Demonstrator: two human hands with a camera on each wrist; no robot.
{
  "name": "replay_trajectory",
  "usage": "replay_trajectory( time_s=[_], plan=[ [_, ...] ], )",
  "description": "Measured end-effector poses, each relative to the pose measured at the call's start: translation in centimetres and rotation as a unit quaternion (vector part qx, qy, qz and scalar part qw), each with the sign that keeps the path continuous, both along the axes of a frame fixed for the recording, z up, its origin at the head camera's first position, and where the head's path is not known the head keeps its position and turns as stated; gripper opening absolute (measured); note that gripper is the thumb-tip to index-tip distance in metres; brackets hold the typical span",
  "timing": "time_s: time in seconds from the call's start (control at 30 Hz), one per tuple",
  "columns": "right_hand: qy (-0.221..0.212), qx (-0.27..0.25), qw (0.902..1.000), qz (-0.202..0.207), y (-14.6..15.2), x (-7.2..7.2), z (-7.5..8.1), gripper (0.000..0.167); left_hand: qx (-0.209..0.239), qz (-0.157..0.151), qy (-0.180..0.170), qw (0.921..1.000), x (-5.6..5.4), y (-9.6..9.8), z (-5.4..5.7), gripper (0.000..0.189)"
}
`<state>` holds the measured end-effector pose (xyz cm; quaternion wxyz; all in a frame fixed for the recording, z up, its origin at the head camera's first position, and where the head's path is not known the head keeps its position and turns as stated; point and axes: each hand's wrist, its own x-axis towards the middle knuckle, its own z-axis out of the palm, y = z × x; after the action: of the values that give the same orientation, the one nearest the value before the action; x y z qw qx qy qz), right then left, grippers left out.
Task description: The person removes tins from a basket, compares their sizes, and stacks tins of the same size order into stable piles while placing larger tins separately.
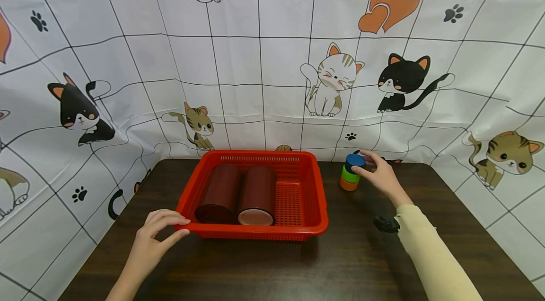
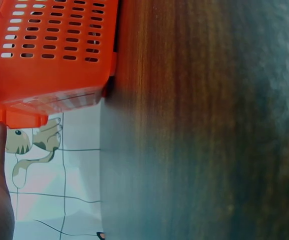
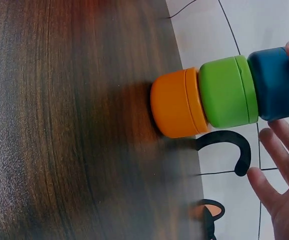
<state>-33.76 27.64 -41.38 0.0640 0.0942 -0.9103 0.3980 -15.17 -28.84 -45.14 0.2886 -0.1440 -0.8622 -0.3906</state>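
Note:
A red plastic basket (image 1: pixel 321 197) stands on the dark table. Two brown cylinders (image 1: pixel 221 192) lie side by side inside it; the right one shows a pale round end. At the basket's near left corner, my left hand (image 1: pixel 149 239) pinches the rim between thumb and fingers. Right of the basket, three small round containers are stacked upright: orange (image 3: pixel 174 104) at the bottom, green (image 3: pixel 227 92) in the middle, blue (image 3: pixel 275 84) on top. My right hand (image 1: pixel 380 176) holds the blue container from the right, its thumb on one side and fingers on the other.
The dark wooden table (image 1: pixel 264 272) reaches back to a white sheet (image 1: pixel 238 64) with grid lines and printed cats. A black device (image 1: pixel 386 224) sits at the right wrist, by a pale yellow sleeve (image 1: pixel 426 249).

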Motion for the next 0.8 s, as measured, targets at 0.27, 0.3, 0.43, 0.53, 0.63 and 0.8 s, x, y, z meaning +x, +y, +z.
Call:
replay_trajectory(
  time_s=[0.27,0.3,0.43,0.53,0.63,0.8],
  plan=[
    [0.058,0.009,0.9983,-0.006,-0.4,0.2,1.6,0.073,-0.003,0.001,0.0,1.0,-0.1,0.0,-0.1,0.031],
    [0.072,0.009,0.9973,-0.01,-0.6,0.2,1.9,0.072,-0.003,0.0,0.003,1.0,-0.1,0.0,0.0,0.031],
    [0.123,-0.002,0.9923,-0.013,-1.5,-0.4,3.2,0.071,0.002,0.0,0.005,1.0,0.0,0.1,0.0,0.031],
    [0.143,-0.007,0.9897,0.004,-2.3,-0.8,4.3,0.069,0.004,-0.001,0.004,1.0,0.1,0.1,0.1,0.031],
    [0.148,0.0,0.9889,0.018,-3.2,-1.2,5.3,0.067,0.004,-0.004,0.008,1.0,0.0,0.1,0.2,0.032],
    [0.141,0.003,0.9894,0.035,-5.3,-1.5,6.8,0.065,0.0,-0.006,0.012,0.9999,0.0,0.1,0.1,0.033]
  ],
)
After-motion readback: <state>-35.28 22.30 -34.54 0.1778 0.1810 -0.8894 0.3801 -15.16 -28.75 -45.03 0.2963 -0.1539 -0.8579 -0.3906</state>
